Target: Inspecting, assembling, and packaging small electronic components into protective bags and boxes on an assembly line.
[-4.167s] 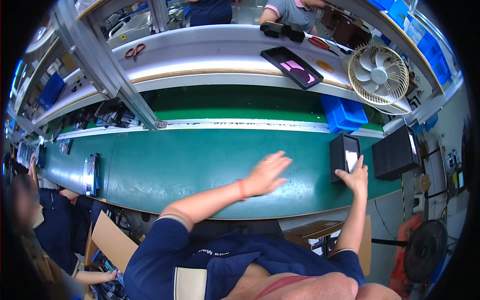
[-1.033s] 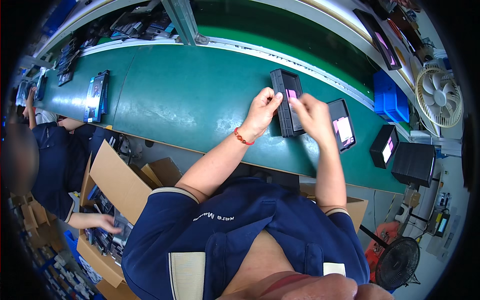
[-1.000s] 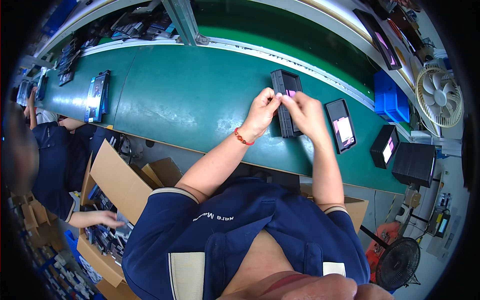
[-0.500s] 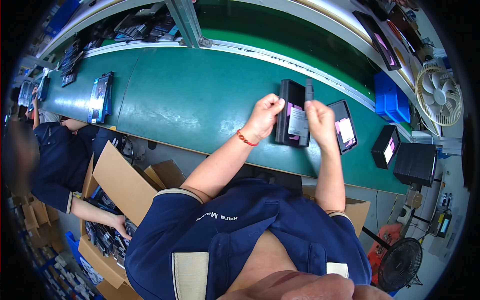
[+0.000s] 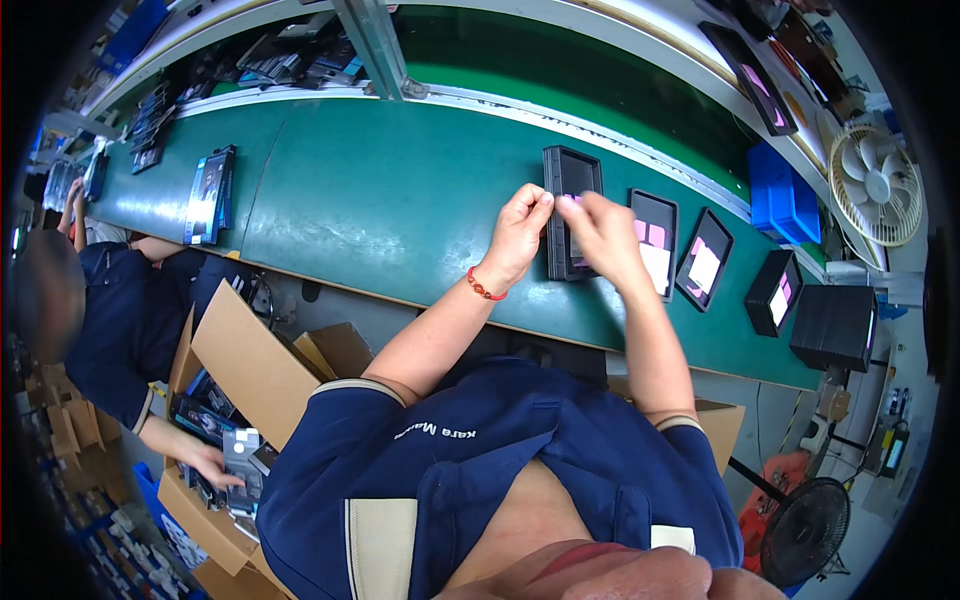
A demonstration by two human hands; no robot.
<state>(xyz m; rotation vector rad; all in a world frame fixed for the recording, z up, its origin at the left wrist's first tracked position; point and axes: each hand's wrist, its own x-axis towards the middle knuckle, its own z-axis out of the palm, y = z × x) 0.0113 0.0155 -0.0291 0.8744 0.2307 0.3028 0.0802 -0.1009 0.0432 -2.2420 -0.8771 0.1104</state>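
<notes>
Gripping black tray stack: left hand. Right hand blurred, grip unclear. Green worktop beneath; cream fan at right.

Narrow gap, perhaps, between flat trays

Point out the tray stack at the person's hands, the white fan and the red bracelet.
Tray stack [image 5: 557, 246]: head view, on its left side.
White fan [image 5: 878, 187]: head view, on its hub.
Red bracelet [image 5: 482, 289]: head view, on its beads.
</notes>
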